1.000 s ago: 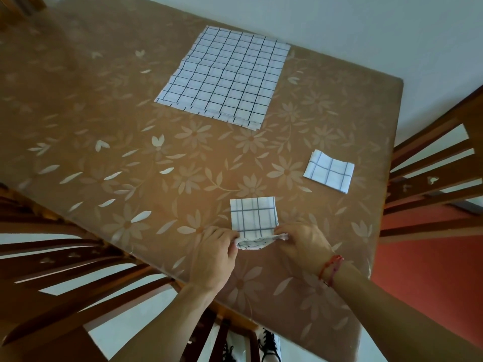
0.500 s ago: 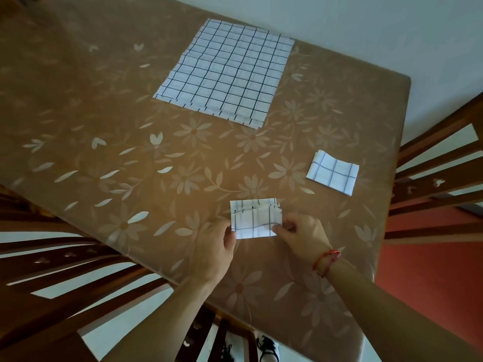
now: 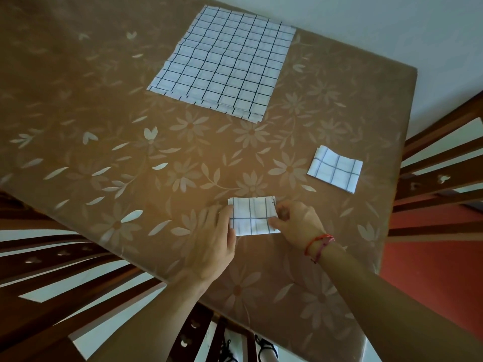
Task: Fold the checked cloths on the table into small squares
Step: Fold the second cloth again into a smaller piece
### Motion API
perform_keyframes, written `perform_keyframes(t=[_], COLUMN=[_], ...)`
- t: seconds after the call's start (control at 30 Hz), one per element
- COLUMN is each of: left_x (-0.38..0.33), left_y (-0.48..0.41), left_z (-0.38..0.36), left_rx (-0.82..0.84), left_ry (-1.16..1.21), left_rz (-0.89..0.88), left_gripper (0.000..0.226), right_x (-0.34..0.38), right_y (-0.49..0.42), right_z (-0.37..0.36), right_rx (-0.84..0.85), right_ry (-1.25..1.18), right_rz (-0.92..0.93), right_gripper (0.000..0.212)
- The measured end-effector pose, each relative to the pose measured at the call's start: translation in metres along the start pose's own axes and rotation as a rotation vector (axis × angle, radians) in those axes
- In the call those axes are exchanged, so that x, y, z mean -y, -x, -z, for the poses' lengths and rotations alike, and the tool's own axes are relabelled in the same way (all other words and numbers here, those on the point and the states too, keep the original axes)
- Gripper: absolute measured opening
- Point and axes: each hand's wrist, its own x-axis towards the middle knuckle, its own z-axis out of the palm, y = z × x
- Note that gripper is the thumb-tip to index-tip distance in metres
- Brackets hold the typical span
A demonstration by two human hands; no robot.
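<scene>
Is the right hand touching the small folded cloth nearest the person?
Touching. In the head view the right hand pinches the folded cloth at its right edge, thumb on top.

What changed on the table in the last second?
Both hands folded the near edge of the cloth away over its far half; it now lies flat. The left hand presses its left edge, the right hand pinches the right. The stack and folded square stayed put.

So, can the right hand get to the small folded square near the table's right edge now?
Probably yes. The folded square lies apart on bare table beyond the right hand, with nothing between them. But that hand pinches the cloth being folded, so it must let go first.
</scene>
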Motion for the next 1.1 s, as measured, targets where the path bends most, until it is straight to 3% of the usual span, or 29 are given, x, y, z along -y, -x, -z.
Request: perform_keyframes(t=[0.13, 0.4, 0.5, 0.6, 0.7, 0.73, 0.83, 1.1], left_x=[0.003, 0.019, 0.020, 0.022, 0.021, 0.021, 0.023, 0.024], left_y=[-0.006, -0.008, -0.007, -0.005, -0.003, -0.003, -0.002, 0.000], left_z=[-0.004, -0.015, -0.017, -0.019, -0.020, -0.021, -0.025, -0.024], left_rx=[0.074, 0.204, 0.215, 0.219, 0.208, 0.206, 0.212, 0.197], left_ry=[-0.189, -0.235, -0.248, -0.245, -0.255, -0.257, -0.269, -0.276], left_rz=[-0.215, -0.154, -0.146, -0.149, -0.152, -0.152, -0.168, -0.208], left_gripper=[0.046, 0.053, 0.054, 0.055, 0.056, 0.056, 0.057, 0.061], right_x=[-0.001, -0.003, -0.002, 0.005, 0.022, 0.029, 0.036, 0.018], right_y=[-0.004, -0.007, -0.006, 0.000, 0.008, 0.010, 0.012, 0.000], right_z=[-0.001, -0.004, -0.004, -0.006, -0.015, -0.022, -0.050, -0.072], right_rx=[-0.001, -0.042, -0.066, -0.187, -0.418, -0.416, -0.204, -0.114], right_ry=[0.005, 0.033, 0.051, 0.179, 0.299, 0.336, 0.418, 0.513], right_rz=[0.000, -0.009, 0.011, 0.110, 0.411, 0.511, 0.674, 0.649], right_gripper=[0.011, 0.014, 0.029, 0.040, 0.033, 0.035, 0.050, 0.054])
